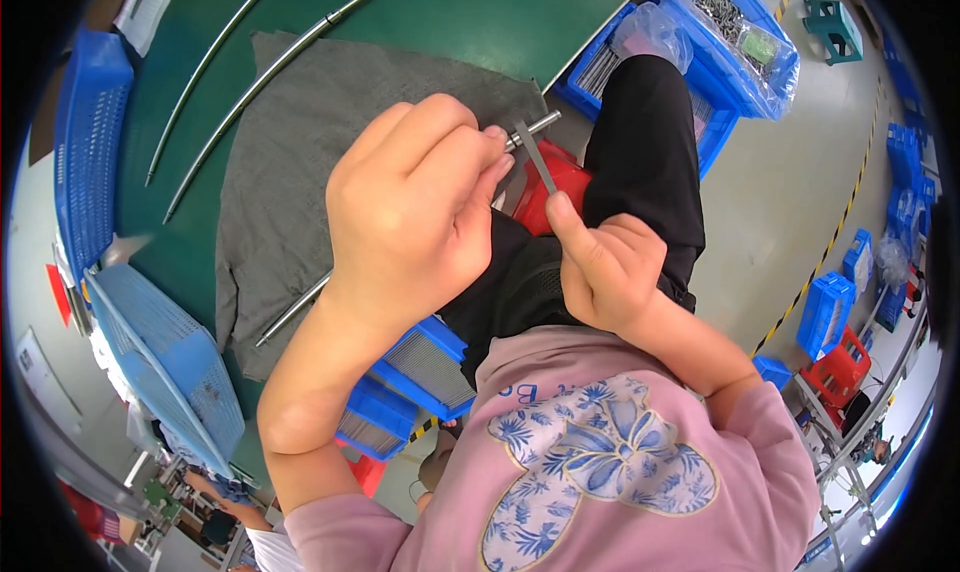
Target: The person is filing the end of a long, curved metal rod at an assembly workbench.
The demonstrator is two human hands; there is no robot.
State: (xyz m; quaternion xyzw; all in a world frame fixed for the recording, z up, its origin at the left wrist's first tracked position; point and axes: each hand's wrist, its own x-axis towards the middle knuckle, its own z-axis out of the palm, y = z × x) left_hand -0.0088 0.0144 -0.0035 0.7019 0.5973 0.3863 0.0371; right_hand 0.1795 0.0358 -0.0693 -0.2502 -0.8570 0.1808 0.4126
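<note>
My left hand (415, 197) is closed around a slim shiny metal tube (543, 124), whose stepped end sticks out past the thumb and fingertips. A length of similar metal tube (295, 309) shows behind my left forearm; the hand and arm hide whether it is the same piece. In my right hand (612, 270) is a flat, narrow grey file (538, 159), gripped with the thumb along it. The file crosses the tube just short of its tip and appears to touch it. Beneath my left hand, a dark grey cloth (290, 122) covers part of the green table (420, 12).
Two curved metal tubes (262, 80) lie at the far left, one partly on the cloth. Blue baskets (165, 352) line the left table edge. Blue crates (735, 42) with metal parts stand far right, others (430, 362) below my left arm. A red stool (565, 177) shows beyond my right hand.
</note>
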